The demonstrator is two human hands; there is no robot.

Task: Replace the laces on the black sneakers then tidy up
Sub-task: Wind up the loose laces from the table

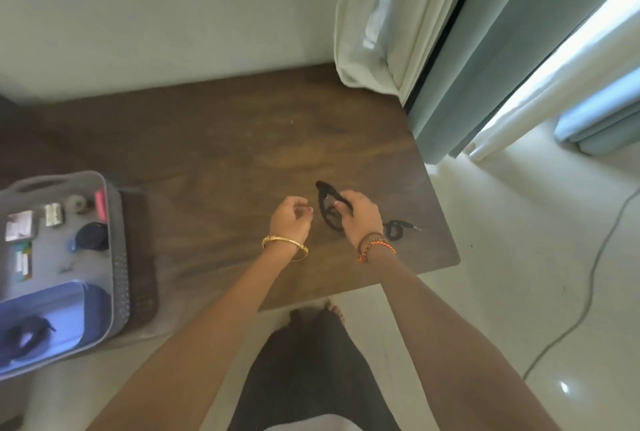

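Dark trousers (311, 371) and bare toes (334, 307) sit at bottom centre, on pale floor (519, 257). Both forearms reach forward over wooden table (207, 139). Left hand (291, 219), gold bangle (285, 246) on wrist, fingers curled loosely, holding nothing, hovering just left of the lace. Right hand (360, 219), thread bracelets (375, 246) on wrist, fingers pinch black lace (325, 200); a loop sticks up and left of the hand, the rest trails on the table to the right, tip near the table's right edge. Grey tray (116, 257) at left table edge, with small items, partly blurred, and a blue case (59, 312) holding a dark coiled cord, can't tell what. Sneakers not seen. Farther back: pale wall (173, 14), white and blue-grey curtains (450, 49) at right, thin cable (595, 274) on floor.
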